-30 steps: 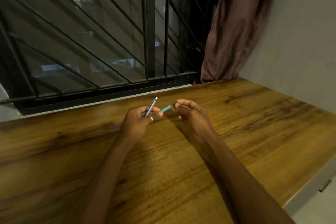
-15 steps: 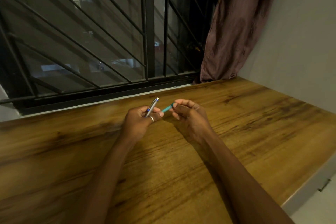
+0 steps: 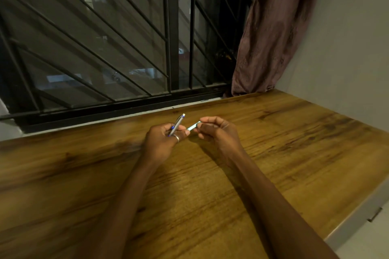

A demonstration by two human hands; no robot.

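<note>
Both hands are up over the desk [image 3: 294, 153], just above the middle of the frame. The left hand [image 3: 162, 143] has its fingers curled round a silver and blue pen [image 3: 177, 124], which tilts up and to the right with its blue tip towards the window grille [image 3: 126, 48]. A ring [image 3: 176, 138] shows on that hand. Just to the right, the right hand [image 3: 219, 132] pinches a short teal piece [image 3: 192, 126] at its fingertips, the rest of its fingers tucked under. The teal piece lies in the small gap between the two hands, its left end right at the left thumb; whether they touch, I cannot tell. Both things are held off the desk. In the upper right a dusky pink curtain [image 3: 273, 38] hangs beside a pale wall [image 3: 347, 48].
</note>
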